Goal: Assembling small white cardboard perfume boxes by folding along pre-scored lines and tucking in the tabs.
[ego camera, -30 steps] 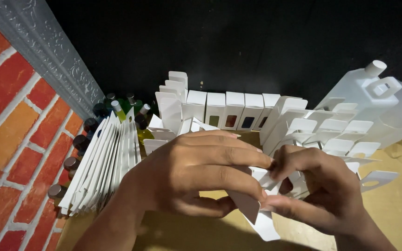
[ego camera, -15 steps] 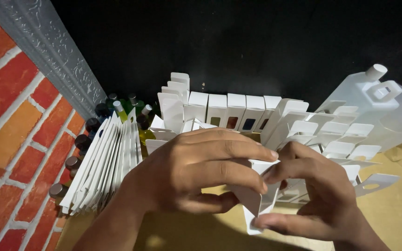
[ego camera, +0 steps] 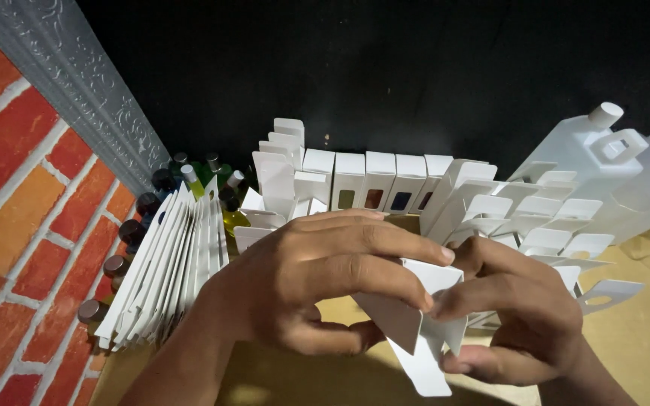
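carton held between both hands

white folding carton [ego camera: 415, 316] sits low centre over the tabletop [ego camera: 641, 353], pinched between both hands. left hand [ego camera: 317, 286] lies over its upper face, fingers closed on it; right hand [ego camera: 520, 316] grips its right edge. one fanned stack of flat cartons [ego camera: 167, 271] lies at left. four upright window boxes [ego camera: 374, 180] stand behind; their contents cannot be told. dark-capped small bottles [ego camera: 144, 218] cluster by the brick wall [ego camera: 16, 195]. two white jugs [ego camera: 603, 158] stand at right.
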